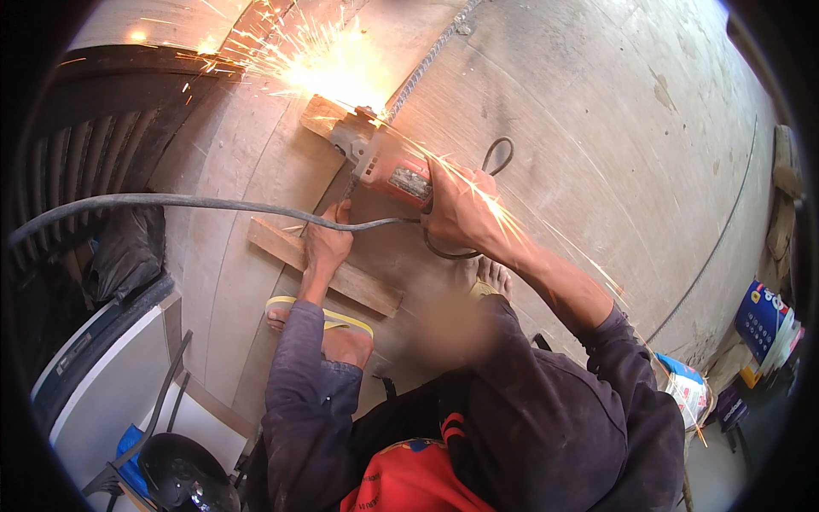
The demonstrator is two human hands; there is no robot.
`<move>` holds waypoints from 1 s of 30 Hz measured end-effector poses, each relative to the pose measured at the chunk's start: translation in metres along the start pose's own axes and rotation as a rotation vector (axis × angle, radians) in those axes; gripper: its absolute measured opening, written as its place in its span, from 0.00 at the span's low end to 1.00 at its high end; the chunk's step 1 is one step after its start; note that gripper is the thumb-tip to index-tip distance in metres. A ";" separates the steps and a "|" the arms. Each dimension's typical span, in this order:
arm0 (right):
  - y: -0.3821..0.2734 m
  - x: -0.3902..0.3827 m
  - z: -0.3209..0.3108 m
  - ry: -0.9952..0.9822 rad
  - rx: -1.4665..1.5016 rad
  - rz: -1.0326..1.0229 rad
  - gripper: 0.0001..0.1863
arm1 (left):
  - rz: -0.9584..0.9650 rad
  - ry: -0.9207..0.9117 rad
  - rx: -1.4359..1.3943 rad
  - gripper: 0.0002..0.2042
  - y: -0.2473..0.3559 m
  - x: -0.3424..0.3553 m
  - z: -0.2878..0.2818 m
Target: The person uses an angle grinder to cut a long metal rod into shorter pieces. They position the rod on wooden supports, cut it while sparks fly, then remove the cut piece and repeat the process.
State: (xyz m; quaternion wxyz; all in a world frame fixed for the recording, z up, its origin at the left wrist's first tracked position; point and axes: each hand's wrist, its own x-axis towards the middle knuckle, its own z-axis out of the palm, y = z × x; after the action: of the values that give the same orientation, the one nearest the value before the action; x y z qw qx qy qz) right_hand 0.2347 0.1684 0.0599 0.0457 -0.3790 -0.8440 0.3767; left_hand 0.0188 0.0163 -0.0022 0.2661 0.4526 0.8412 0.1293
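A red and grey angle grinder (388, 171) is gripped by its body in my right hand (461, 209). Its head meets a ribbed steel bar (420, 75), and bright sparks (337, 68) spray from there to the far left. More streaks pass over my right hand and forearm. The cutting disc is lost in the glare. My left hand (328, 243) is closed around the near part of the bar, just below the grinder head. Under the cutting spot lies a wooden block (317, 115). A longer wood piece (371, 288) lies on the floor by my left wrist.
The grinder's dark power cord (196, 200) crosses above my left hand, with a loop at the right. My sandalled foot (341, 324) is close to the wood. Left stands a dark slatted panel (94, 154); right, a blue container (759, 316) and a thin rod (721, 247).
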 end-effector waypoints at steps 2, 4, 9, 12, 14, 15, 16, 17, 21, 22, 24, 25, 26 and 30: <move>-0.005 0.002 -0.002 -0.008 -0.034 0.041 0.18 | 0.026 0.027 -0.003 0.25 -0.004 0.000 0.002; -0.006 0.003 -0.002 -0.020 -0.052 0.064 0.20 | 0.058 0.048 -0.004 0.25 -0.006 0.000 0.003; -0.005 0.006 0.000 -0.061 -0.056 0.077 0.21 | 0.114 0.080 -0.003 0.23 -0.008 0.000 0.005; -0.006 0.005 -0.002 -0.004 -0.053 0.011 0.16 | 0.100 0.065 -0.016 0.23 -0.008 0.000 0.005; -0.009 0.006 -0.005 -0.038 -0.070 0.036 0.16 | 0.097 0.076 -0.013 0.23 -0.009 0.000 0.006; -0.010 0.007 -0.005 -0.055 -0.079 0.048 0.16 | 0.095 0.082 -0.011 0.23 -0.010 -0.001 0.007; -0.010 0.006 -0.005 -0.048 -0.078 0.046 0.16 | 0.100 0.081 -0.015 0.23 -0.010 0.000 0.007; -0.009 0.006 -0.005 -0.041 -0.077 0.044 0.16 | 0.106 0.080 -0.018 0.23 -0.010 0.000 0.008; -0.008 0.006 -0.001 -0.020 -0.063 0.025 0.16 | 0.100 0.075 -0.019 0.22 -0.007 0.000 0.005; -0.006 0.006 0.000 0.001 -0.048 0.006 0.16 | 0.114 0.084 -0.029 0.21 -0.006 0.000 0.005; -0.002 0.005 0.003 0.042 -0.018 -0.031 0.16 | 0.143 0.102 -0.049 0.20 -0.005 0.000 0.005; -0.004 0.006 0.002 0.018 -0.034 -0.011 0.16 | 0.141 0.100 -0.044 0.20 -0.006 0.000 0.005; -0.007 0.006 -0.001 -0.005 -0.050 0.009 0.16 | 0.139 0.099 -0.038 0.20 -0.007 0.000 0.005; -0.010 0.007 -0.003 -0.041 -0.085 0.050 0.16 | 0.137 0.088 -0.040 0.20 -0.006 0.000 0.006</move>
State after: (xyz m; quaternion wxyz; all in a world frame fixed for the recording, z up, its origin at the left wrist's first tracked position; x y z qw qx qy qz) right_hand 0.2245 0.1709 0.0675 0.0030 -0.3938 -0.8502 0.3493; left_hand 0.0177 0.0127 -0.0096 0.2282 0.4976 0.8164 0.1839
